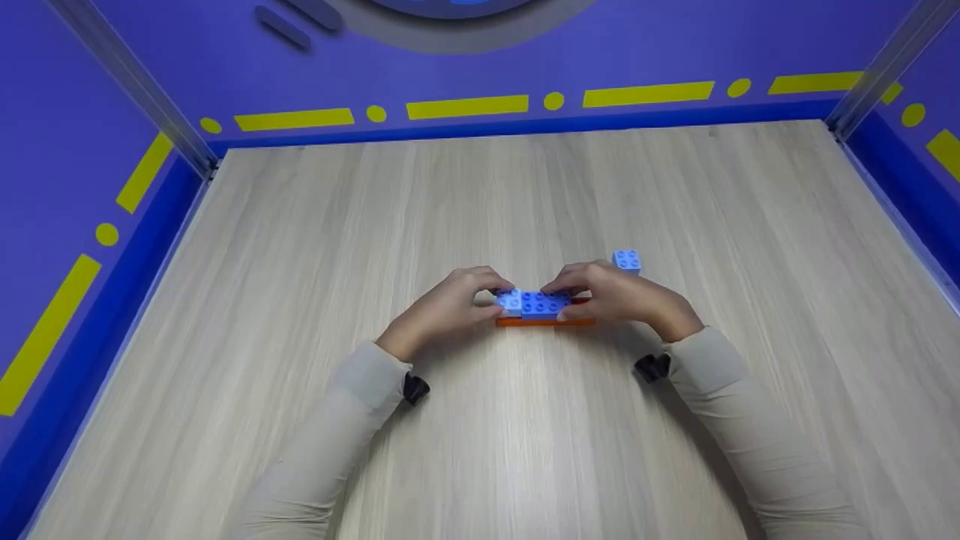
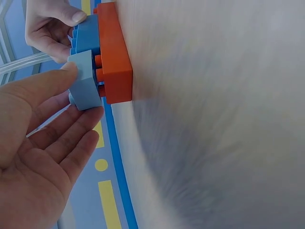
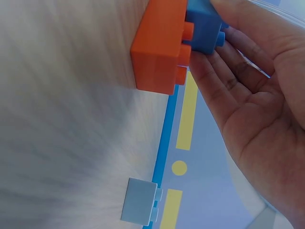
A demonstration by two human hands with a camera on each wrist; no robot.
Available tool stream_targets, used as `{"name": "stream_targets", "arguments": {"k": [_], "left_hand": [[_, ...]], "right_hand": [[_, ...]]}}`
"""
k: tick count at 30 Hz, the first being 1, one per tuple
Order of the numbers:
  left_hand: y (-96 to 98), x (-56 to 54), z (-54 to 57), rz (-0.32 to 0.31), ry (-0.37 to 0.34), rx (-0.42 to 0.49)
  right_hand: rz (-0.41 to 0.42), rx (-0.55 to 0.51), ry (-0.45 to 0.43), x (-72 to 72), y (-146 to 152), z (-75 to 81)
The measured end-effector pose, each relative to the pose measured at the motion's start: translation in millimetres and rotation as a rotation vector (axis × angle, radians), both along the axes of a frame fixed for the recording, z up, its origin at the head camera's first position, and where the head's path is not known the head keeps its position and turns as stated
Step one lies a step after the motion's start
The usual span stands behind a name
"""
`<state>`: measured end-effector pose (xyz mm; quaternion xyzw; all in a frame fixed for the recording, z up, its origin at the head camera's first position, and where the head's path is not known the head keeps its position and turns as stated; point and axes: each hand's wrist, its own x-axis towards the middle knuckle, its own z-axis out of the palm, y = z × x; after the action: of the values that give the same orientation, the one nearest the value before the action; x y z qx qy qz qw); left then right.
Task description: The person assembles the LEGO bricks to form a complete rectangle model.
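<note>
A long orange-red toy brick [image 2: 114,52] lies on the table, studs up. My left hand [image 1: 459,300] pinches a light blue square brick [image 2: 83,81] between thumb and fingertips over the orange brick's left end. In the left wrist view orange studs show below it, and it sits slightly tilted. My right hand [image 1: 615,296] holds a darker blue brick [image 1: 545,304], longer than the light one, by its front and back sides on the orange brick. Beyond it, orange studs [image 3: 185,55] are bare at the right end. The two blue bricks stand side by side, close together.
A second light blue square brick [image 1: 626,260] stands on the wooden table [image 1: 480,435] just behind my right hand. Purple panels [image 1: 480,82] with yellow dashes and dots border the table at the back and sides. A black wrist device [image 1: 652,367] sits at each cuff.
</note>
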<state>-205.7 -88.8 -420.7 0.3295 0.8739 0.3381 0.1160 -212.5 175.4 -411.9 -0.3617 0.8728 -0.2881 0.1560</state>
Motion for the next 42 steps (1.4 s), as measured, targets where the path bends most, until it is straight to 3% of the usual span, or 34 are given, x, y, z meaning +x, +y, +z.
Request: {"name": "stream_targets", "arguments": {"k": [9,18,42], "left_hand": [[1.3,0.2,-0.8,0.002,-0.004,0.001],[1.4,0.0,0.0,0.033,-0.052,0.022],[2.4,1.4,-0.9,0.097,-0.086,-0.008]], "right_hand": [[0.008,-0.007,-0.002,-0.5,0.7,-1.0],[-0.003,0.011,-0.014,-1.6,-0.5,1.1],[-0.002,0.028,-0.025,-1.7,-1.4,0.6]]}}
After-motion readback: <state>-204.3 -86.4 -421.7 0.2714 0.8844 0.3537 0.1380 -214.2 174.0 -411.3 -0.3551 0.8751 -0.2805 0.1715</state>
